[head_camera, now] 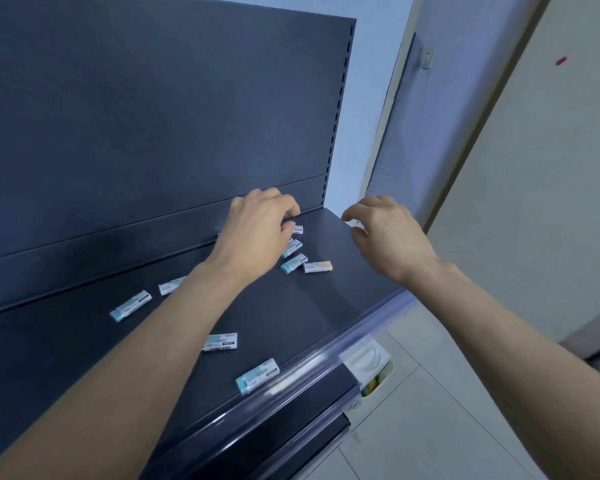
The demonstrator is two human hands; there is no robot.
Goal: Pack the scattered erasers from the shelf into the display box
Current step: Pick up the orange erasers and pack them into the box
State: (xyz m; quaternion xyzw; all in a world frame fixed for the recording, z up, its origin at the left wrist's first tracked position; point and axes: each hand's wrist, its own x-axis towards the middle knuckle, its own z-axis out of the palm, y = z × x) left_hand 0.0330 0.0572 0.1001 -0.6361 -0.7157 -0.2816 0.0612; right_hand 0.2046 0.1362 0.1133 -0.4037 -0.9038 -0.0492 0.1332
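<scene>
My left hand (pixel 257 226) curled over far cluster of small white paper-sleeved erasers (pixel 293 263) on dark grey metal shelf (pixel 326 306); hold unclear. My right hand (pixel 385 233) half-open, contents unclear. Near-edge eraser (pixel 257 375) could get knocked off by forearm.

Dark shelf (pixel 326 306), sleeved erasers (pixel 130 305) scattered flat across it

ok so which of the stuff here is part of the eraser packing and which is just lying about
Part of the job:
erasers scattered on the shelf
white box below the shelf edge, probably the display box
left hand and right hand, over the erasers

Just there:
wall socket
red mark on the wall
floor tiles
</scene>
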